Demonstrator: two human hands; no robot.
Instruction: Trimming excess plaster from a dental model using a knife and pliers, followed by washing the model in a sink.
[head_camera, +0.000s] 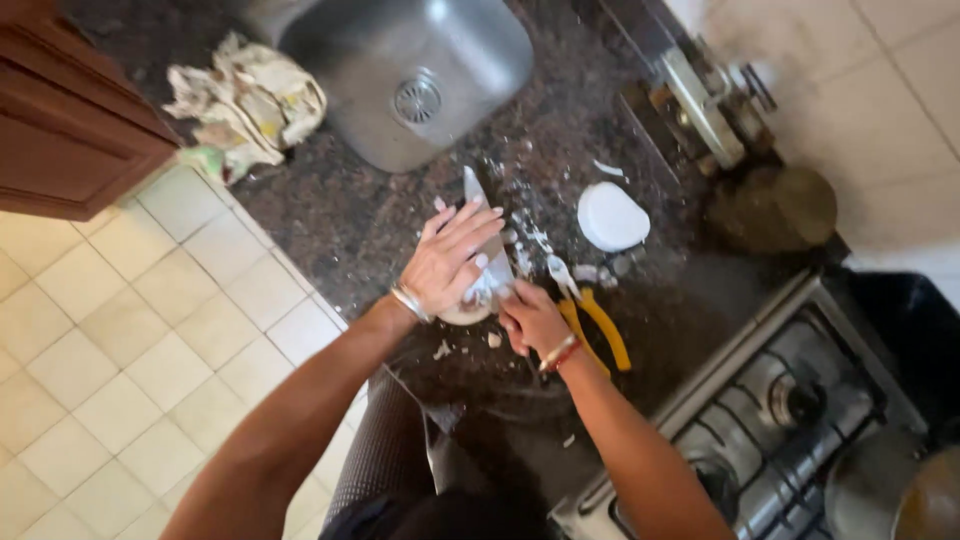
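— Why do we press our left hand, fingers spread flat, on the knife?
— It drives the blade into the pale round piece on the dark counter beside the sink, while our right hand grips the handle, fingers closed.

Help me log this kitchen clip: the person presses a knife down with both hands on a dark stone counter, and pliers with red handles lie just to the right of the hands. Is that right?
Not quite. In the head view the pliers have yellow handles, not red. The rest holds: the left hand lies flat on the knife, the right hand grips near its handle, on the dark stone counter.
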